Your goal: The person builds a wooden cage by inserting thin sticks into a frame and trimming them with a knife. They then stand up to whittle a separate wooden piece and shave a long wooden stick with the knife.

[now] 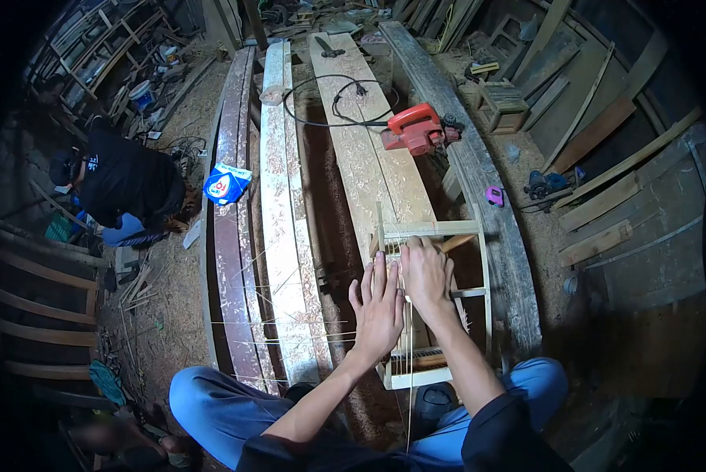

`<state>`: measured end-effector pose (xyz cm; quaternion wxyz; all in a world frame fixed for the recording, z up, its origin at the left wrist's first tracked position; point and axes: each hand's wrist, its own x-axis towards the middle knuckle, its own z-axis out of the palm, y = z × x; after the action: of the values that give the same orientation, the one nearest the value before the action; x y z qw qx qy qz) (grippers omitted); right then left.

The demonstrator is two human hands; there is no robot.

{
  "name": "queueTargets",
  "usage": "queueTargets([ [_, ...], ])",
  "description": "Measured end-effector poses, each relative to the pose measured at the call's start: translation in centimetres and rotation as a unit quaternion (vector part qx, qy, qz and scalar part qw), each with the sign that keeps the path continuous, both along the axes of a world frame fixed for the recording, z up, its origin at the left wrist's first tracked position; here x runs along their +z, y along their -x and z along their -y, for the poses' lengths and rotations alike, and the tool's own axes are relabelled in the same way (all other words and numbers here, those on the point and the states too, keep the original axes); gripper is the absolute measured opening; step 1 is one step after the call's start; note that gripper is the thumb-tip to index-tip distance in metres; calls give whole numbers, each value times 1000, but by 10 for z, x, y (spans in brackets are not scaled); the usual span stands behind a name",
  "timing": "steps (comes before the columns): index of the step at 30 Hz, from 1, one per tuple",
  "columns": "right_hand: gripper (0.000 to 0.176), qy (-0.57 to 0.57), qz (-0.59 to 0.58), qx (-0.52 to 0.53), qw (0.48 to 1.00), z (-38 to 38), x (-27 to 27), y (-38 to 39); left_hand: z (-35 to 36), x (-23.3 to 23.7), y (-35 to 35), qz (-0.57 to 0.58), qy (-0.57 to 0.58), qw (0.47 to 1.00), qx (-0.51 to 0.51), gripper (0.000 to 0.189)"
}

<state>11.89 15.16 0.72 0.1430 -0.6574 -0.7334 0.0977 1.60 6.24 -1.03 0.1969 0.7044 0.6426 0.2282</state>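
Observation:
A pale wooden frame [484,267] with thin slender sticks across it sits between the knees, over the near end of the planks. My left hand [379,311] lies at its left side with the fingers stretched forward, touching the thin sticks. At the frame's upper bar, my right hand [426,275] is bent over with its fingers curled down; what they hold, if anything, is hidden under the hand. Several thin sticks [409,354] run lengthwise below the hands. More thin sticks [270,322] lie across the planks at the left.
A red power planer [420,130] with a black cable rests on the planks [361,157]. A pink tape measure [494,196] lies on the right beam [479,169]. A blue-white packet [226,184] is at the left. A person [125,177] crouches further left; another is at bottom left.

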Motion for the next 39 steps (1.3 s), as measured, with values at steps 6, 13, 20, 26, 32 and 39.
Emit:
queueTargets([
  [6,16,-67,-36,38,996,-7,-5,-7,0,0,0,-1,-2,1000,0,59],
  [13,15,-79,-73,49,993,-1,-3,-10,-2,1,1,-9,1,1000,3,57],
  [20,16,48,-231,-5,972,5,1,-13,-3,0,2,-3,-6,1000,0,57],
  [26,17,119,-463,52,877,-9,-2,-44,-3,-2,3,-2,-11,1000,-6,57],
  [32,17,138,-480,70,864,-2,2,-52,-7,4,7,13,-51,998,-18,55],
  [39,8,-89,-298,98,945,35,36,-56,-16,8,-9,105,-106,989,-4,28],
])
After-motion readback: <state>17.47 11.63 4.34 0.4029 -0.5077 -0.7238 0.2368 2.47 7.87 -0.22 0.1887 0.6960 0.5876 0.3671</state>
